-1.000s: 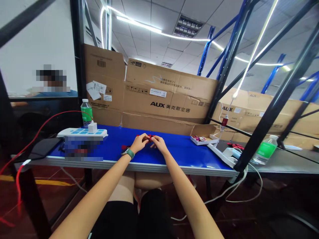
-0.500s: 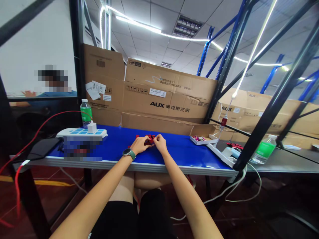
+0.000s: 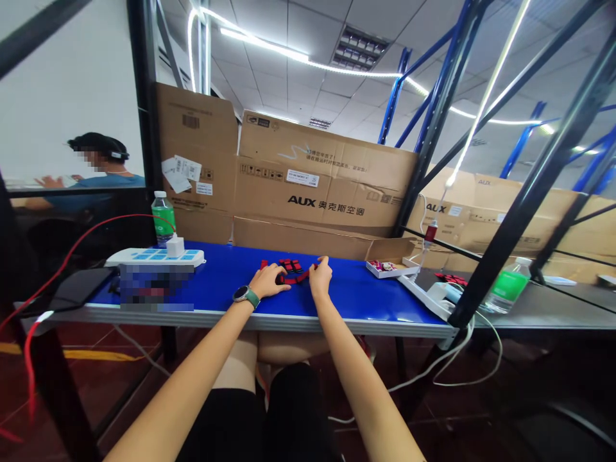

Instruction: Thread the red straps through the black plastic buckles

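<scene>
Two hands are spread on a blue-topped bench [image 3: 356,295], apparently steadying a red-and-black jointed puzzle [image 3: 291,273] lying flat between them: the left hand [image 3: 267,281] is pressing, unclenched, on its near edge, while the right hand [image 3: 320,277] is touching its end with open fingers, neither grasping it.

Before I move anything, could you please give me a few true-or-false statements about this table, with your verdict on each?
The watch is on the left hand's wrist: true.
The right hand holds a bottle: false; it is at one end of the red-and-black pieces, and the bottle stands at the table's left end.
The left hand touches those pieces: true.
The small open box stands left of the hands: false; it is to their right.
</scene>
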A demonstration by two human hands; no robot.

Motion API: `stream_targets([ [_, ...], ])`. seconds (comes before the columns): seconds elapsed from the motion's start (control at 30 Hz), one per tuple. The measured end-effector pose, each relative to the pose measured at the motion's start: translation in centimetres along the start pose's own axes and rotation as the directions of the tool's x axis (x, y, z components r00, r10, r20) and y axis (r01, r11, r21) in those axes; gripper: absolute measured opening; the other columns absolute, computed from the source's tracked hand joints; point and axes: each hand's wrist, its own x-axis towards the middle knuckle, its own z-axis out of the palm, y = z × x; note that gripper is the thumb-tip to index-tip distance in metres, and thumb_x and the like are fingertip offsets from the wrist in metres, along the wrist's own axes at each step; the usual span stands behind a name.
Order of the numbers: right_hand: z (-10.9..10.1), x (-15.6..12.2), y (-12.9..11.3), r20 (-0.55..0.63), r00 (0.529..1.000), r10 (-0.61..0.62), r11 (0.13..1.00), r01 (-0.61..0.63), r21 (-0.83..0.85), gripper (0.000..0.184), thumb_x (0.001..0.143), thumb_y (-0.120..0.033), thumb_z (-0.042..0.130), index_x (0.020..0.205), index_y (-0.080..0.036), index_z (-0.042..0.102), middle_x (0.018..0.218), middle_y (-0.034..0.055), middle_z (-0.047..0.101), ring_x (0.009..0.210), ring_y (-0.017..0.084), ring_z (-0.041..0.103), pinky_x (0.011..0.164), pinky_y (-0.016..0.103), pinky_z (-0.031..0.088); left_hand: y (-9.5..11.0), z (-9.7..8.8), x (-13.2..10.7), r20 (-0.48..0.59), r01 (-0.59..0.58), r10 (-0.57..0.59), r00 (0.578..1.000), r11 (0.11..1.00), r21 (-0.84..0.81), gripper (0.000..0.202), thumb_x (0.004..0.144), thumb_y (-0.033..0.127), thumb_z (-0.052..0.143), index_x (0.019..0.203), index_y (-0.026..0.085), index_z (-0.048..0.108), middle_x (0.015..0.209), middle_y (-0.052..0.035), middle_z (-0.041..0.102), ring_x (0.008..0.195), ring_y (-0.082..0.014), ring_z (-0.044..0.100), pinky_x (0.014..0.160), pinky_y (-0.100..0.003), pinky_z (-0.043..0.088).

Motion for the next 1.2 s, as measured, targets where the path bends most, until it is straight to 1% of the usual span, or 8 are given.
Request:
stream_targets([
  [0.17, 0.1, 0.4, -0.1, -0.020, 1.000, -0.016, 0.999, 0.017, 0.035, 0.030, 0.083, -0.017, 0.061, 0.112, -0.017, 0.057, 0.083, 0.0086, 0.071, 0.077, 0.026, 0.068, 0.075, 0.033, 0.050, -1.1, 0.7, 0.8, -0.019, -0.047, 0.045, 0.999, 0.990, -0.136, 0.028, 0.085, 0.036, 0.067, 0.108, 0.023, 0.074, 0.110, -0.0078, 0.075, 0.104, -0.0249, 0.068, 0.094, -0.033, 0.050],
  [0.3, 0.9, 0.4, -0.2, 0.046, 0.969, -0.243, 0.956, 0.231, 0.178, 0.018, 0.082, -0.012, 0.057, 0.096, -0.018, 0.065, 0.090, 0.0069, 0.073, 0.083, 0.020, 0.069, 0.081, 0.030, 0.052, -1.6, 1.0, 1.3, -0.051, -0.012, 0.001, 0.999, 0.978, -0.208, 0.028, 0.095, 0.028, 0.050, 0.103, 0.020, 0.076, 0.087, -0.0070, 0.077, 0.083, -0.0215, 0.072, 0.082, -0.030, 0.053],
  [0.4, 1.5, 0.0, -0.4, 0.104, 0.915, -0.389, 0.905, 0.358, 0.231, 0.021, 0.086, -0.014, 0.053, 0.096, -0.021, 0.071, 0.094, 0.0062, 0.074, 0.087, 0.019, 0.068, 0.086, 0.030, 0.052, -1.8, 1.1, 1.4, -0.094, -0.043, 0.024, 0.995, 0.977, -0.209, 0.027, 0.090, 0.017, 0.052, 0.103, 0.019, 0.076, 0.086, -0.0062, 0.077, 0.079, -0.0203, 0.072, 0.081, -0.030, 0.054],
  [0.5, 1.8, -0.3, -0.6, 0.163, 0.884, -0.437, 0.882, 0.385, 0.273, 0.024, 0.089, -0.017, 0.052, 0.099, -0.022, 0.073, 0.096, 0.0056, 0.075, 0.088, 0.020, 0.069, 0.087, 0.031, 0.053, -1.8, 1.1, 1.4, -0.149, -0.078, 0.049, 0.988, 0.978, -0.195, 0.030, 0.082, 0.009, 0.056, 0.102, 0.020, 0.076, 0.096, -0.0068, 0.078, 0.087, -0.0211, 0.072, 0.087, -0.032, 0.054],
  [0.63, 2.1, -0.6, -0.8, 0.266, 0.830, -0.490, 0.847, 0.382, 0.369, 0.017, 0.086, -0.021, 0.060, 0.093, -0.023, 0.075, 0.092, 0.0037, 0.077, 0.083, 0.020, 0.072, 0.082, 0.030, 0.055, -1.4, 0.8, 1.3, -0.220, -0.027, -0.040, 0.975, 0.955, -0.294, 0.022, 0.080, 0.014, 0.061, 0.097, 0.019, 0.074, 0.090, -0.0061, 0.078, 0.082, -0.0198, 0.072, 0.080, -0.030, 0.056],
  [0.73, 2.1, -0.8, -1.1, 0.281, 0.826, -0.488, 0.835, 0.348, 0.426, 0.014, 0.083, -0.025, 0.064, 0.091, -0.022, 0.076, 0.087, 0.0033, 0.077, 0.077, 0.020, 0.073, 0.076, 0.029, 0.056, -1.1, 0.4, 1.2, -0.284, -0.008, -0.101, 0.953, 0.934, -0.357, 0.013, 0.080, 0.018, 0.063, 0.088, 0.019, 0.072, 0.081, -0.0044, 0.076, 0.074, -0.0181, 0.071, 0.072, -0.028, 0.056],
  [1.03, 1.6, -1.1, -1.7, 0.222, 0.807, -0.548, 0.787, 0.407, 0.464, 0.019, 0.086, -0.030, 0.061, 0.092, -0.020, 0.076, 0.087, 0.0045, 0.077, 0.076, 0.019, 0.071, 0.073, 0.027, 0.054, -0.8, 0.1, 1.1, -0.360, -0.052, -0.089, 0.929, 0.930, -0.364, 0.009, 0.081, 0.021, 0.062, 0.085, 0.019, 0.070, 0.077, -0.0017, 0.075, 0.069, -0.0154, 0.069, 0.067, -0.025, 0.053],
  [1.2, 1.6, -1.3, -1.9, 0.234, 0.782, -0.577, 0.795, 0.473, 0.380, 0.015, 0.085, -0.025, 0.061, 0.087, -0.020, 0.074, 0.084, 0.0046, 0.076, 0.073, 0.018, 0.069, 0.072, 0.025, 0.051, -0.7, -0.1, 0.9, -0.346, -0.096, -0.037, 0.937, 0.928, -0.359, 0.012, 0.082, 0.021, 0.061, 0.087, 0.019, 0.071, 0.080, -0.0015, 0.076, 0.071, -0.0149, 0.069, 0.069, -0.024, 0.052],
])
